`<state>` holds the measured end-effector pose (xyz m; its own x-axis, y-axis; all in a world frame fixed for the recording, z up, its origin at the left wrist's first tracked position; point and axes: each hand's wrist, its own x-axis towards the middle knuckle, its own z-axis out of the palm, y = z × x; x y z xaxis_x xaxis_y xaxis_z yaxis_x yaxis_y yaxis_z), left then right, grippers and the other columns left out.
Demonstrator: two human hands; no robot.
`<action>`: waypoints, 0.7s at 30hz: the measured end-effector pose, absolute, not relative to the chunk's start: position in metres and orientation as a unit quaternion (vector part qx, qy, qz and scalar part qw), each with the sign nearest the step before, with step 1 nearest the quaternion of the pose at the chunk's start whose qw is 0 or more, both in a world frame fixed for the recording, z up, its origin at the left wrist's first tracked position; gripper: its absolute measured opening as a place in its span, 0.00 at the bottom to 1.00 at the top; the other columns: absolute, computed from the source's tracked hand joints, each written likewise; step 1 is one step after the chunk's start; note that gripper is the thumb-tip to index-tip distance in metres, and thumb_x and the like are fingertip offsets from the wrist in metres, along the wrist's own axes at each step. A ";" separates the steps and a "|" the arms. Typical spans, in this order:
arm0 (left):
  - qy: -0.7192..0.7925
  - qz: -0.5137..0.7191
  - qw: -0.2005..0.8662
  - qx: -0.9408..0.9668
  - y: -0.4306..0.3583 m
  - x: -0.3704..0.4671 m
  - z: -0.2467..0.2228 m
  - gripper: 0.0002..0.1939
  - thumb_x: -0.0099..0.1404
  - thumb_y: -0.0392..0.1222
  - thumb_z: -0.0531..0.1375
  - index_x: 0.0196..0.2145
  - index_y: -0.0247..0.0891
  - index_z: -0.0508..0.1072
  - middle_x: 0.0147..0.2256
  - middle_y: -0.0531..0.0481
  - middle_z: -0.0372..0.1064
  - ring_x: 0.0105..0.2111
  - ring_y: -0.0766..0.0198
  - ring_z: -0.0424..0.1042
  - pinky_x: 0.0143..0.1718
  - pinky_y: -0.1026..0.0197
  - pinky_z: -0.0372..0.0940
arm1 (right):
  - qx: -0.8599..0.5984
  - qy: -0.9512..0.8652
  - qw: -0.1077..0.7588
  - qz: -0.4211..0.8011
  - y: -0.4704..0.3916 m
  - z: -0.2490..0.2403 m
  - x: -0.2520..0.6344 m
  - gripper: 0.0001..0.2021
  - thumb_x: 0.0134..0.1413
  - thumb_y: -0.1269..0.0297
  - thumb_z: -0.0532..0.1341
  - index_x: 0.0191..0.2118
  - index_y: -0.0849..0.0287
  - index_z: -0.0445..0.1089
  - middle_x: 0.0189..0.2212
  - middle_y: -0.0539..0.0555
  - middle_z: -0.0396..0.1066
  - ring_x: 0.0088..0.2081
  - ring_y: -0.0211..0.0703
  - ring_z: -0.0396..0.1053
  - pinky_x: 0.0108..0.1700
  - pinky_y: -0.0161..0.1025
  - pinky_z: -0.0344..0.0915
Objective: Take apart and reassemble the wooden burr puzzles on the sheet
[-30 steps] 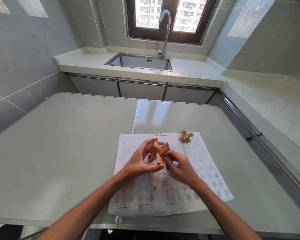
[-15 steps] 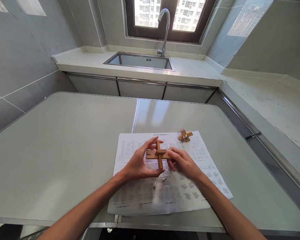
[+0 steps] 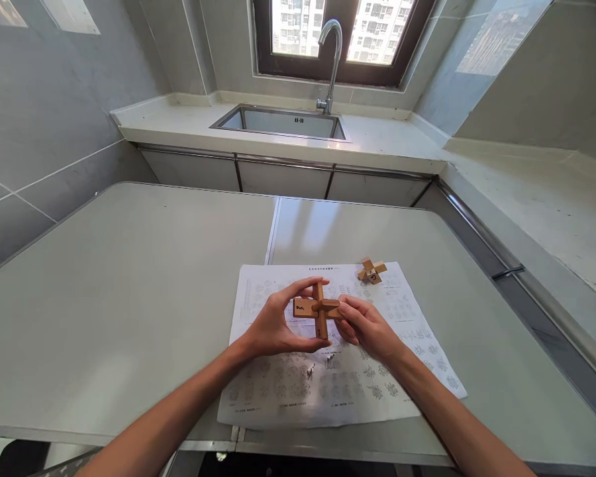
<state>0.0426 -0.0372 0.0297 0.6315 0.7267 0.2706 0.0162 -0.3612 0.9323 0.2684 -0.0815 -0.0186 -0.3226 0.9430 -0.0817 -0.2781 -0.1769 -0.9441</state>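
Note:
Between my two hands is a cross-shaped wooden burr puzzle (image 3: 320, 310) of interlocked brown bars, one marked with a dark character. My left hand (image 3: 278, 322) grips its upright bar, thumb at the bottom end and fingers at the top. At the right end of the puzzle, my right hand (image 3: 365, 319) pinches a bar between thumb and fingers. Both hands are above a printed sheet (image 3: 397, 371) covered in small line diagrams. A second, lighter wooden burr puzzle (image 3: 372, 271) rests on the sheet's upper right corner, with a letter on one face.
The sheet lies on a pale folding table (image 3: 129, 285) with a centre seam. Beyond the table's far edge is a counter with a steel sink (image 3: 293, 122) and a curved faucet (image 3: 331, 66) under a window. Another counter (image 3: 536, 199) runs along the right.
The puzzle in my hands has turned slightly, and its right bar sits at a different angle. Both hands keep their grip. The whole view has shifted a little.

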 end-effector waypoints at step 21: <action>0.246 0.390 0.459 0.759 -0.041 0.047 0.018 0.50 0.48 0.44 0.79 0.65 0.45 0.63 0.62 0.39 0.70 0.50 0.51 0.76 0.52 0.53 0.73 | -0.377 -0.472 0.455 0.654 -0.083 -0.021 0.265 0.17 0.69 0.49 0.62 0.34 0.56 0.67 0.16 0.41 0.58 0.19 0.34 0.53 0.25 0.35 0.54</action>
